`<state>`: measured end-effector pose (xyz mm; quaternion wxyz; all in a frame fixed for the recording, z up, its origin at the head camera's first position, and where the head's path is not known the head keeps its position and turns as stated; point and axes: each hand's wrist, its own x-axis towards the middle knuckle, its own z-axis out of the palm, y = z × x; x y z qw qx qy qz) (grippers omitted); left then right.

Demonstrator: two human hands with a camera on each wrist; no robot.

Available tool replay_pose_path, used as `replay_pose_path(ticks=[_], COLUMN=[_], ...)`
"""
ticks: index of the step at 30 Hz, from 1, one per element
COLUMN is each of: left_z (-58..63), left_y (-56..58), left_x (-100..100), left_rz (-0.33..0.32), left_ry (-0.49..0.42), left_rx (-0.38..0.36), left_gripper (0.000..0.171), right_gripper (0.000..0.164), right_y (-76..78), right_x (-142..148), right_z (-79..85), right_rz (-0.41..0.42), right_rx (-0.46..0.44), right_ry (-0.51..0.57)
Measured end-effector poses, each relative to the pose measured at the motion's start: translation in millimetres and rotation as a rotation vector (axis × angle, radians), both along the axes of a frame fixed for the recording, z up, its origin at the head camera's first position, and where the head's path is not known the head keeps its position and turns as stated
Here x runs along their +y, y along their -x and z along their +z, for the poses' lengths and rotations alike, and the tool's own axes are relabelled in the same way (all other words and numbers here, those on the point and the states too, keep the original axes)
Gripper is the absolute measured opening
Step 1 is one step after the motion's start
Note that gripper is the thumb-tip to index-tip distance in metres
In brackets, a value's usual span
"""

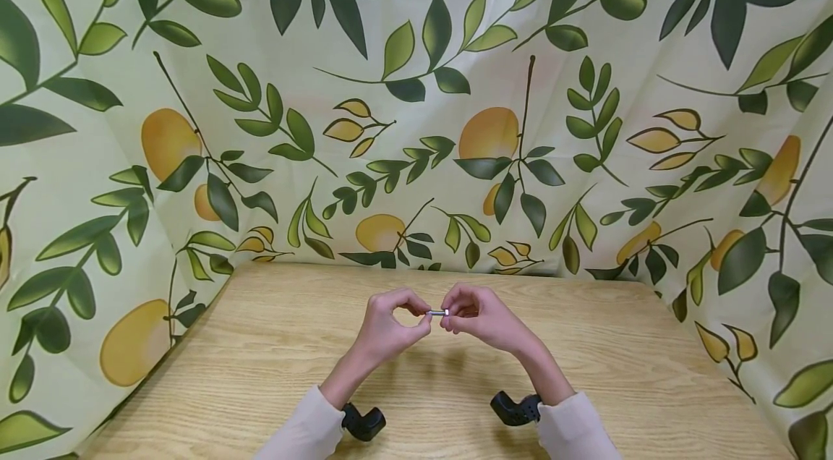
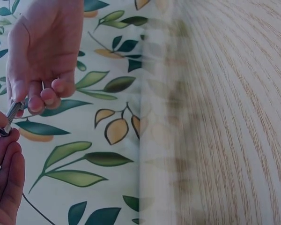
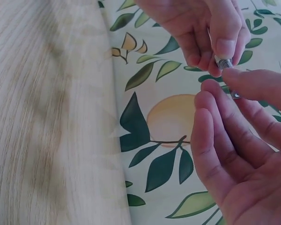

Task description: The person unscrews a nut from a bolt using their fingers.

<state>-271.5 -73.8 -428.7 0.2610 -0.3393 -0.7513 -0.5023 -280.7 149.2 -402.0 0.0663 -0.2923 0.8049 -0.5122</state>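
Note:
A small silver bolt (image 1: pixel 437 313) is held level above the table between both hands. The thumb and index finger of my left hand (image 1: pixel 379 330) pinch its left end. At the wider, bright right end, the fingertips and thumb of my right hand (image 1: pixel 487 320) hold on. In the left wrist view the threaded shaft (image 2: pixel 12 110) shows between the two sets of fingertips. From the right wrist, part of the thread (image 3: pixel 223 63) appears under the left thumb. Fingers cover both ends, so I cannot tell whether a separate nut is on the bolt.
Below the hands lies a light wood-grain table (image 1: pixel 260 359). A cloth printed with leaves and fruit (image 1: pixel 403 120) stands behind it and along both sides. Black wrist-worn devices (image 1: pixel 363 422) hang under the sleeves.

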Motion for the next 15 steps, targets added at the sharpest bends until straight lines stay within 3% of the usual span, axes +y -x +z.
replay_pose_path(ticks=[5,9,15], left_z=[-0.8,-1.5,-1.2], left_y=[0.3,0.2,-0.1], left_x=[0.3,0.9,0.5], left_rz=[0.000,0.002,0.003], left_ry=[0.001,-0.004,-0.001], left_rx=[-0.001,0.008,-0.007], left_gripper=[0.012,0.014,0.013], right_gripper=[0.028,0.025,0.014], right_y=[1.7,3.2,0.6], right_x=[1.6,2.1,0.2], right_z=[-0.9,-2.5,0.5], right_rz=[0.024,0.066,0.049], right_rx=[-0.036,-0.048,-0.014], right_ry=[-0.027,-0.034,0.006])
